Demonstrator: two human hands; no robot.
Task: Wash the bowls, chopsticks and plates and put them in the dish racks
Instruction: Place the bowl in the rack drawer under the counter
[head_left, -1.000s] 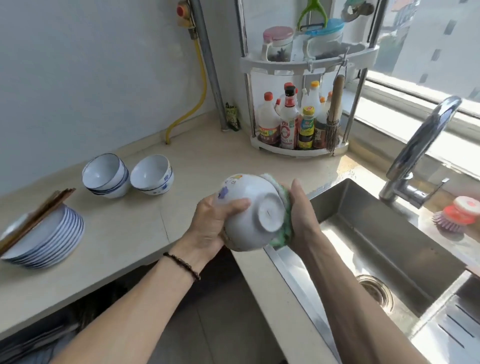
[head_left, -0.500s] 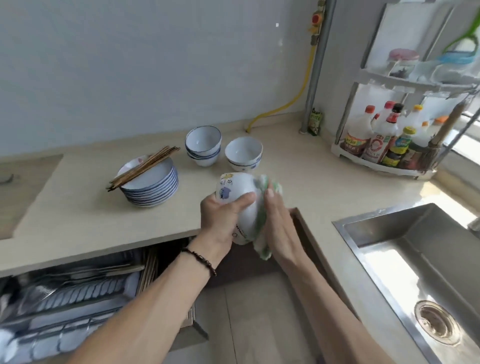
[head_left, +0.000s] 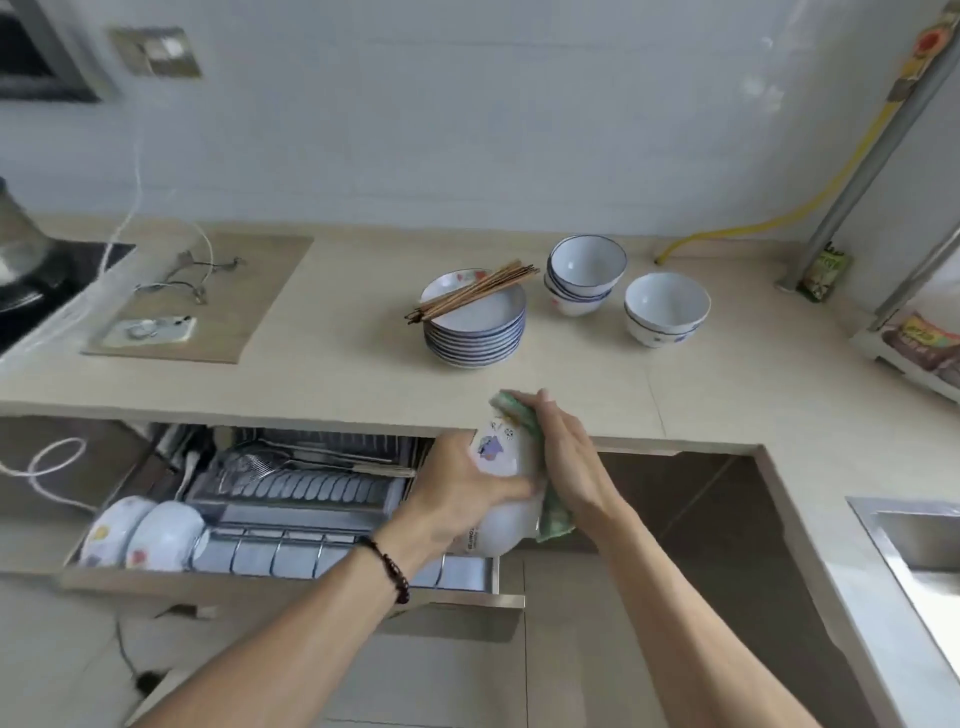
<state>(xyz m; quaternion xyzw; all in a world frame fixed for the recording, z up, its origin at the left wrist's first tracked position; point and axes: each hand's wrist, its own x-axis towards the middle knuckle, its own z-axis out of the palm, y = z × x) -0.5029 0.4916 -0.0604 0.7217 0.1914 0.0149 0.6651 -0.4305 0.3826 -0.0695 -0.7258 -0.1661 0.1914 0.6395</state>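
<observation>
Left hand (head_left: 457, 488) gripping the bowl (head_left: 501, 499), right hand (head_left: 566, 457) pressing the cloth (head_left: 553, 514) flat against it, both now shifting over the open rack drawer (head_left: 291, 551), sink (head_left: 914, 545) sliding rightward.

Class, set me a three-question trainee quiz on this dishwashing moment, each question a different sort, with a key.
1. True or false: the left hand grips the white bowl.
2. What lies across the plate stack? A) spoon B) chopsticks C) brush
3. Fill in: the right hand presses a green ____ against the bowl.

Key: 1 true; 2 B; 3 cloth. Two washed bowls already stand in the open drawer rack.
</observation>
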